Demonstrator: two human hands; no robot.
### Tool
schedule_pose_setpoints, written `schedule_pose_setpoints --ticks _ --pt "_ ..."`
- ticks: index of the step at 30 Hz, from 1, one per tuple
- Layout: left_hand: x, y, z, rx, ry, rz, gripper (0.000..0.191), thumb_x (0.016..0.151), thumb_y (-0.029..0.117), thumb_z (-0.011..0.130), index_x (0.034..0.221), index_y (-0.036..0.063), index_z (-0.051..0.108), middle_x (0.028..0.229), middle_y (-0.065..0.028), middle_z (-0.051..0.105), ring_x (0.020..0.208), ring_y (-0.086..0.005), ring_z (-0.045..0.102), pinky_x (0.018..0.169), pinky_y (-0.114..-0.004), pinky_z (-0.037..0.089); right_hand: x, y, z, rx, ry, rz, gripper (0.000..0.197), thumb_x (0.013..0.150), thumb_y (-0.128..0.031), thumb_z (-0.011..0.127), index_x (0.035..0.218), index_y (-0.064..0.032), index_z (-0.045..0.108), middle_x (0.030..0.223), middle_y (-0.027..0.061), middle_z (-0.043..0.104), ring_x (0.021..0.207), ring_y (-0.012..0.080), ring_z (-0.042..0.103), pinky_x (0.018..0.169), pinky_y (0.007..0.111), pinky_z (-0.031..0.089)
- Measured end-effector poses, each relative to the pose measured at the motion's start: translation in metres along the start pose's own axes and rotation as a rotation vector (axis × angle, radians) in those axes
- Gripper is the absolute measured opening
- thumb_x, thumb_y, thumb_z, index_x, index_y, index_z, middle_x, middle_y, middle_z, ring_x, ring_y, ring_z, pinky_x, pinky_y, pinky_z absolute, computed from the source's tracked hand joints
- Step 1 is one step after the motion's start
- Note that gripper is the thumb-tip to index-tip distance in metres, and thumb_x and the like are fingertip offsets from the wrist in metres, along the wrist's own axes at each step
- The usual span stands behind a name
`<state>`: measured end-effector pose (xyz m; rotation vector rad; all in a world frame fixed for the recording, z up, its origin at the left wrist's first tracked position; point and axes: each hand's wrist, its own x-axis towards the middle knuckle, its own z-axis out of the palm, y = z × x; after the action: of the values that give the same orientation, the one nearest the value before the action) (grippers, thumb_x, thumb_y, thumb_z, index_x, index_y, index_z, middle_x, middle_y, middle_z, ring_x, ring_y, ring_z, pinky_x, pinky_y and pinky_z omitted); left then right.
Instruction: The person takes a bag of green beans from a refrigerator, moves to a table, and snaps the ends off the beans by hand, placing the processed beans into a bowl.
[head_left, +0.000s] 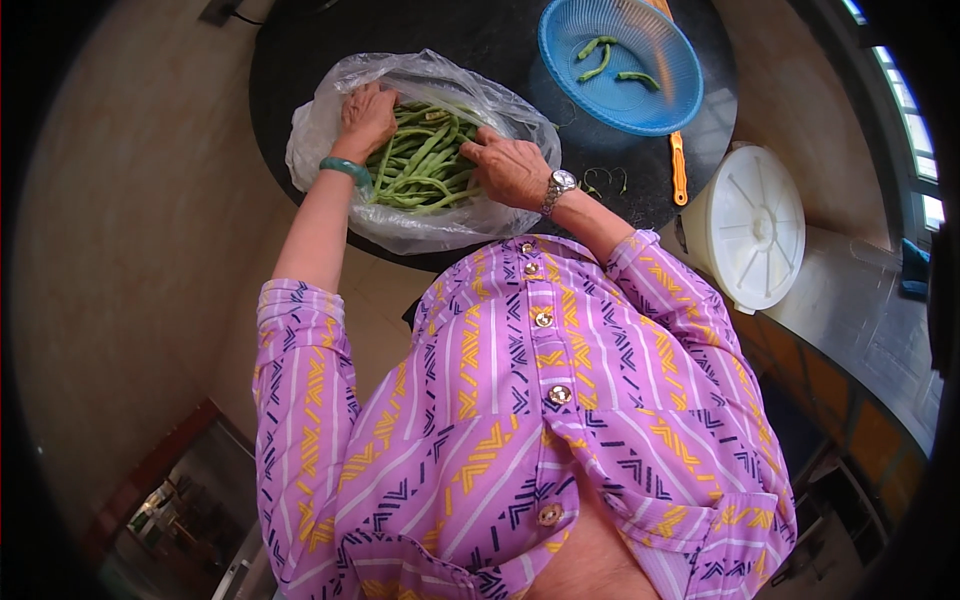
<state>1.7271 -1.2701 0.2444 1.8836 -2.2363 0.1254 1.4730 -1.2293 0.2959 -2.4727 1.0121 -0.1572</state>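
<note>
A clear plastic bag (442, 232) lies with its mouth spread wide on the dark round table, full of long green beans (424, 161). My left hand (369, 120), a green bangle at its wrist, rests at the bag's left inner side against the beans, fingertips partly hidden. Over the right side of the pile is my right hand (511, 166), with a wristwatch (561, 184); its fingers are bent and touch the beans or the bag's edge. Whether either hand grips anything is not plain. Three bean pieces (600, 64) lie in a blue plastic colander (559, 71) at the upper right.
An orange handle (679, 169) sticks out from beneath the colander on the table (637, 202). Thin bean strings (604, 180) lie right of the bag. A pale bucket with a white lid (756, 225) stands beside the table, near a metal counter (840, 300).
</note>
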Motion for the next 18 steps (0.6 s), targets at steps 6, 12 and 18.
schedule_pose_setpoints --ticks 6,12,18 --pt "0.005 -0.002 -0.006 0.068 -0.146 -0.029 0.022 0.076 0.010 0.051 0.092 0.0137 0.066 0.103 -0.0130 0.056 0.098 -0.0324 0.053 0.085 -0.040 0.042 -0.002 0.004 0.003 0.024 0.023 -0.004 0.027 0.077 -0.010 0.050 0.102 -0.0092 0.059 0.097 0.0144 0.053 0.084 0.0336 0.059 0.069 0.043 0.047" --pt "-0.011 -0.011 -0.017 -0.224 -0.163 -0.160 0.020 0.080 0.013 0.051 0.096 0.0124 0.063 0.089 -0.0088 0.064 0.085 -0.0289 0.060 0.077 -0.039 0.046 -0.003 0.012 0.003 0.126 0.086 -0.024 0.021 0.076 -0.012 0.053 0.096 -0.0097 0.061 0.096 0.0147 0.055 0.085 0.0329 0.059 0.070 0.043 0.047" --pt "-0.028 -0.002 -0.074 -0.539 0.019 0.114 0.021 0.083 0.010 0.055 0.102 0.0051 0.061 0.088 -0.0078 0.064 0.086 -0.0187 0.060 0.077 -0.029 0.046 0.005 0.002 -0.030 0.142 0.158 -0.042 0.022 0.076 -0.012 0.055 0.097 -0.0083 0.063 0.093 0.0150 0.058 0.083 0.0338 0.058 0.071 0.042 0.047"
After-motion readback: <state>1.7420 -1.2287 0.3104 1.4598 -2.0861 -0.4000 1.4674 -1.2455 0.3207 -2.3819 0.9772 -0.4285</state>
